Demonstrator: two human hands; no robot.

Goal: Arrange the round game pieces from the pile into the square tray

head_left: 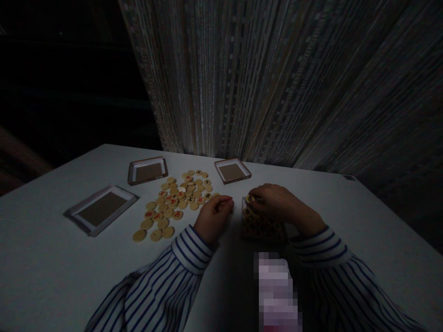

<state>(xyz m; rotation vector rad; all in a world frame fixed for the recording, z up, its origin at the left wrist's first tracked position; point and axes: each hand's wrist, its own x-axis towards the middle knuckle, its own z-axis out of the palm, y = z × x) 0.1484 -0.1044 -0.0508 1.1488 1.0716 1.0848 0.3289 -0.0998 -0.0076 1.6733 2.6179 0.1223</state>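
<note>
My right hand (pixel 277 202) is over a small box (pixel 265 237) holding rows of round Chinese chess pieces. Its thumb and fingers pinch one Chinese chess piece (pixel 249 198) at the box's far left corner. The hand hides much of the box. To the left, my left hand (pixel 213 217) hovers by the right edge of a loose pile of Chinese chess pieces (pixel 173 201). Its fingers are curled closed, and I cannot see whether anything is inside them. Some pieces in the pile show red or black characters, while others show a plain face.
Two shallow open boxes, a left one (pixel 148 172) and a right one (pixel 232 171), sit behind the pile. Another open box or lid (pixel 104 208) lies at the left on the white table (pixel 51 258). A string curtain (pixel 221 83) hangs behind the table. The room is dim.
</note>
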